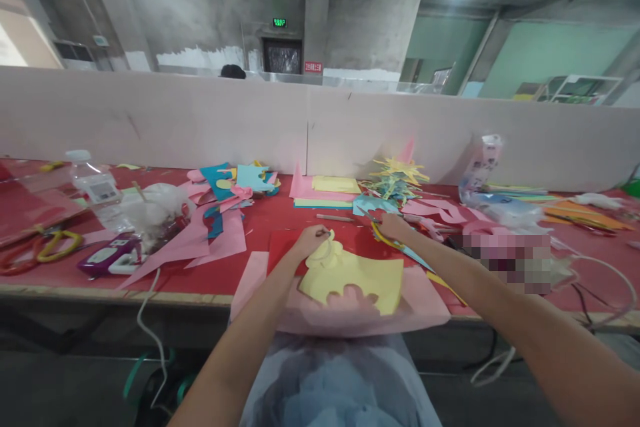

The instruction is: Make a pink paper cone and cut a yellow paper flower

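Note:
My left hand [313, 241] is closed in a pinch on a small yellow paper cutout [326, 252] with a rounded, scalloped edge. Beneath it lies a larger yellow sheet [373, 273] with curved notches cut from its near edge. That sheet rests on pink paper [423, 297], which hangs over the table's front edge, with red paper [280, 247] behind. Farther right, my right hand [395, 227] is closed on scissors [383, 237] with yellow handles, low over the table. Its fingers partly hide the scissors. A pencil-like stick [335, 217] lies between the hands.
Pink and blue paper scraps [220, 213] lie left, near a purple device [111, 255], a plastic bottle [93, 180] and other scissors [59, 245]. Stacked sheets [327, 192] and a scrap heap [395, 180] stand behind. A white partition [200, 120] closes the table's back. Cables hang off the front.

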### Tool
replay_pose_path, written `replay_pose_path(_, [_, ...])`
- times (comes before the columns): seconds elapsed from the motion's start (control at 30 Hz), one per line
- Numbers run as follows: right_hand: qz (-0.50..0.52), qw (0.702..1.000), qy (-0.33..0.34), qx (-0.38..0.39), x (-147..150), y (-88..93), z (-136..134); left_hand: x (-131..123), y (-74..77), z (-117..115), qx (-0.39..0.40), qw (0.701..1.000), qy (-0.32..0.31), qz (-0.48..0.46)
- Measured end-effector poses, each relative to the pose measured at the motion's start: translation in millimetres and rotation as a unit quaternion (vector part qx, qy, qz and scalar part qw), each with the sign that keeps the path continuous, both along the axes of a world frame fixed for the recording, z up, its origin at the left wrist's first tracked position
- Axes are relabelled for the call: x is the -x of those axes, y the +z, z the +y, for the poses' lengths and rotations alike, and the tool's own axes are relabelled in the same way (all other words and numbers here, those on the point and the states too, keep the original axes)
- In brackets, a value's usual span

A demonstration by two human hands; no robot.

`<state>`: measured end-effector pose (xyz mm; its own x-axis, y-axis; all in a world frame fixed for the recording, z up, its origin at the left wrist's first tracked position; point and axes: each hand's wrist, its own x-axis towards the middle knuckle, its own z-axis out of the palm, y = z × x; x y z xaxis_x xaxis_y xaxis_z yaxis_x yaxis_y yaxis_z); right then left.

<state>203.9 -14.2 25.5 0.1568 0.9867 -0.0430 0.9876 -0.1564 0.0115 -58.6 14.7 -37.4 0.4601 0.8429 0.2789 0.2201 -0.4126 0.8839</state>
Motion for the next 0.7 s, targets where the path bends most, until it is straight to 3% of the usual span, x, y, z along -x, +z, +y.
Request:
replay_pose_path(0.1, [0.039,0.995,0.023,0.085,-7.6,10.8,10.5,0.6,1.4,-0.9,-0.003,1.000,0.000,0.001])
replay_pose_path(0.27, [0.104,0.972,0.014,0.208,-16.0,48.7,32.5,1.7,4.9,-4.1,-0.001,1.000,0.006,0.000])
replay_pose_path(0.43, [0.191,0.940,0.039,0.279,9.9,74.7,42.5,1.7,2.5,-1.0,-0.005,1.000,0.003,-0.004])
replay_pose_path(0.57, [0.263,0.922,0.056,0.278,44.0,63.1,43.4,1.2,1.6,3.8,-0.006,1.000,0.000,-0.010])
replay_pose_path(0.7, [0.309,0.938,0.060,0.147,75.0,27.2,45.4,1.3,2.9,3.6,0.000,1.000,0.003,-0.011])
